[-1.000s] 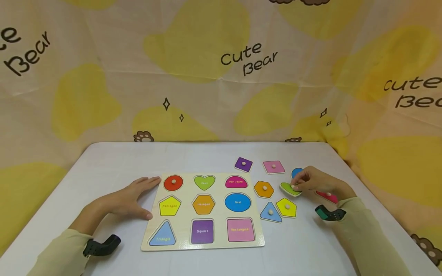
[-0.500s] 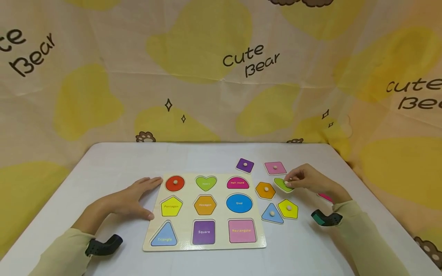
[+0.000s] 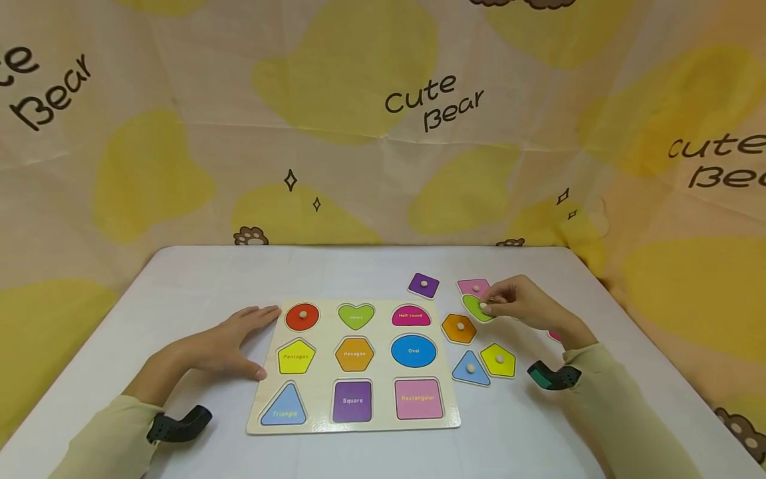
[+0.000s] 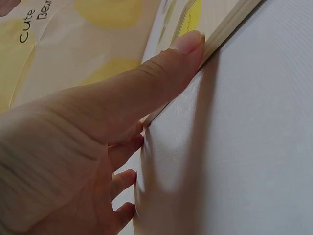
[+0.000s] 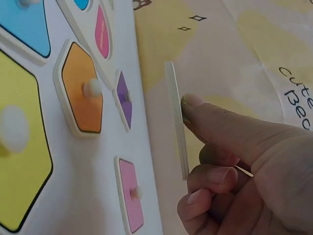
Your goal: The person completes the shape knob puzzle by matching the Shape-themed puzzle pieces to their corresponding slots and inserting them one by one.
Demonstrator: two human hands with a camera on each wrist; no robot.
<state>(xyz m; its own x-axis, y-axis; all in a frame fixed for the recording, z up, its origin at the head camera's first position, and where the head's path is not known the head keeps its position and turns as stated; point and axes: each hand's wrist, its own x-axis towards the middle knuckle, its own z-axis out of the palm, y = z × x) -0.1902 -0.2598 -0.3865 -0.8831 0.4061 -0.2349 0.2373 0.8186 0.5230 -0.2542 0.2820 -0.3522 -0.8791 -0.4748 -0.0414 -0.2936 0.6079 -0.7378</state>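
A wooden shape puzzle board (image 3: 323,332) lies on the table, its red circle piece (image 3: 293,322) seated at the top left. My left hand (image 3: 218,347) rests at the board's left edge, fingers extended; the left wrist view shows the thumb (image 4: 166,68) against the rim. My right hand (image 3: 529,306) pinches the knob of a green heart puzzle piece (image 3: 475,307), raised above the table. Edge-on in the right wrist view, that piece (image 5: 176,122) shows only its wooden side. Beneath and behind it lies the pink rectangle piece (image 3: 471,285), partly covered in the head view.
Right of the board lie an orange hexagon (image 3: 458,330), a blue triangle (image 3: 469,376) and a yellow pentagon (image 3: 505,364). Behind them is a purple square (image 3: 423,289). A magenta piece (image 3: 555,336) peeks out by the right wrist. Patterned cloth (image 3: 335,133) hangs behind the table.
My right hand has carried the green heart leftward and upward, away from the blue piece, which is now hidden by the hand. The left hand has stayed at the board.
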